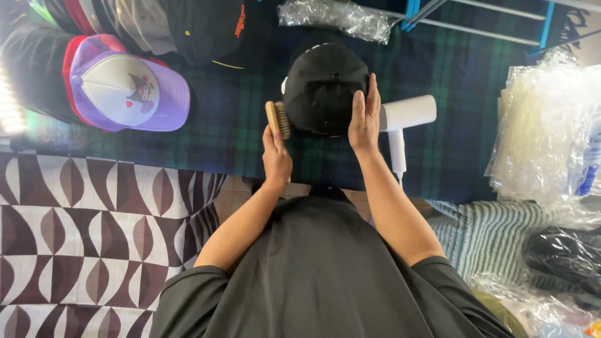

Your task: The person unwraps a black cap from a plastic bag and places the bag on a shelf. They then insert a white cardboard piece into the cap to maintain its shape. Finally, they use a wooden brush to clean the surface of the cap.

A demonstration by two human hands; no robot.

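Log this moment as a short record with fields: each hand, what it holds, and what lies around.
left hand: grips a wooden brush, bristles against the side of the black cap
right hand: flat against the cap's other side, steadying it
surface: dark plaid cloth
beside the cap: white handheld appliance, just past the right hand
far left: purple and white cap among stacked caps
right edge: clear plastic bags
near left: brown and white patterned cloth
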